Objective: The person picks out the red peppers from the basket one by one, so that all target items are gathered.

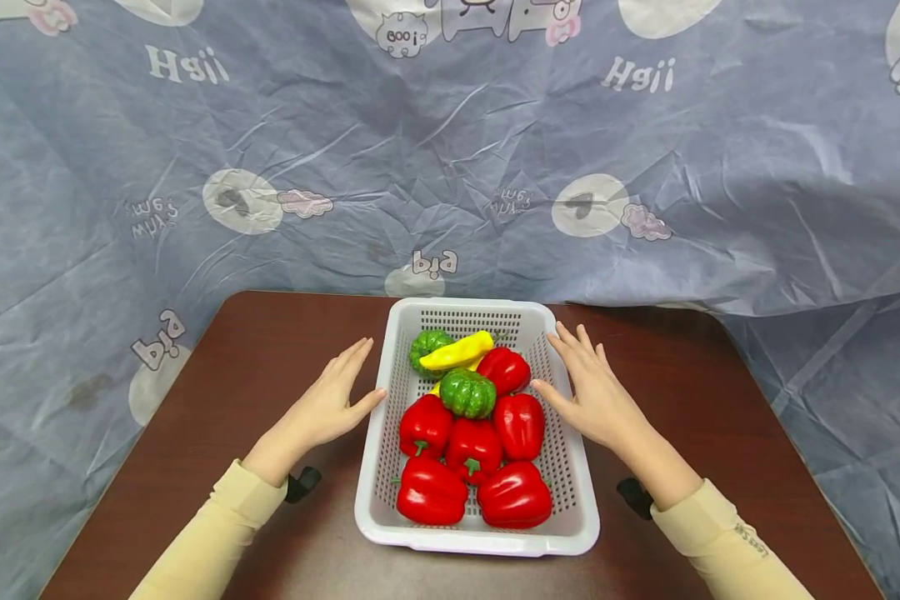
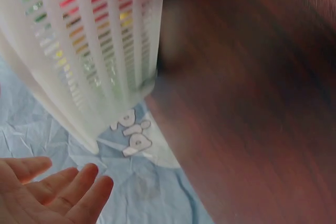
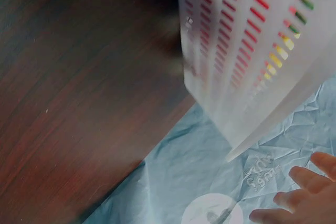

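A white plastic basket (image 1: 476, 543) with slotted walls holds several red bell peppers (image 1: 515, 495). Toward its far end lie a long yellow pepper (image 1: 457, 352) and two ribbed green vegetables; one green vegetable (image 1: 468, 393) rests on the red peppers, the other green vegetable (image 1: 427, 348) sits in the far left corner. On the left side, my left hand (image 1: 322, 407) hovers with fingers extended, its thumb tip right at the rim. My right hand (image 1: 596, 396) mirrors it on the right, fingers spread and overlapping the rim in the head view. Nothing is held in either hand.
The basket stands on a dark brown wooden table (image 1: 300, 533), near its back edge. Behind the table hangs a wrinkled grey-blue cloth (image 1: 435, 125) printed with cartoon figures and words. A black strap mount (image 1: 302, 483) is worn on each wrist.
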Motion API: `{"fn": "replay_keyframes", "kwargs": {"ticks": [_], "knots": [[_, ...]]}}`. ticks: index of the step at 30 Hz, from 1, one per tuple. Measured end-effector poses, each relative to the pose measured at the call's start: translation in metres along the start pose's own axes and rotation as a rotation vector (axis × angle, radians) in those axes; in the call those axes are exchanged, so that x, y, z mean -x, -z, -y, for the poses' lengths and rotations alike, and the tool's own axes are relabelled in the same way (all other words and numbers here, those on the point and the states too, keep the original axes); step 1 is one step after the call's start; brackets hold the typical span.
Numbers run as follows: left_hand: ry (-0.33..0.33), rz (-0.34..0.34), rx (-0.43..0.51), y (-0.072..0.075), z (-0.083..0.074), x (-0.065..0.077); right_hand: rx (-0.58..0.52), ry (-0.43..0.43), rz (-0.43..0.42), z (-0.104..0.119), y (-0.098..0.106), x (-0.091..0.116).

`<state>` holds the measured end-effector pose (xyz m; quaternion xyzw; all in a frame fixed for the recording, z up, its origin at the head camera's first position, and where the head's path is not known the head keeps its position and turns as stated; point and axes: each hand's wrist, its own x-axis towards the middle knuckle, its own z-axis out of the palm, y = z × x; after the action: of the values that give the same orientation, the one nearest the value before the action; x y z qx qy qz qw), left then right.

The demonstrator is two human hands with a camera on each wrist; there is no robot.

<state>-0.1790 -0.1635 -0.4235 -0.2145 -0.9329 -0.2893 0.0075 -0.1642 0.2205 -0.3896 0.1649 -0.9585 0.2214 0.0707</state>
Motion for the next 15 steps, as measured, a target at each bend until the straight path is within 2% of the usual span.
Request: {"fn": "replay_keyframes", "kwargs": {"ticks": [5,12,15], "knots": [[-0.001,-0.017,0.039,-0.009,-0.004,0.006,-0.016,-0.015,0.031,0.009,-0.001,0.006],[0.078,0.007,0.147,-0.017,-0.007,0.011,-0.024,-0.037,0.054,0.020,-0.002,0.012],[0.087,0.000,0.168,-0.020,-0.007,0.012,-0.023,-0.028,0.048,0.025,-0.002,0.012]]}}
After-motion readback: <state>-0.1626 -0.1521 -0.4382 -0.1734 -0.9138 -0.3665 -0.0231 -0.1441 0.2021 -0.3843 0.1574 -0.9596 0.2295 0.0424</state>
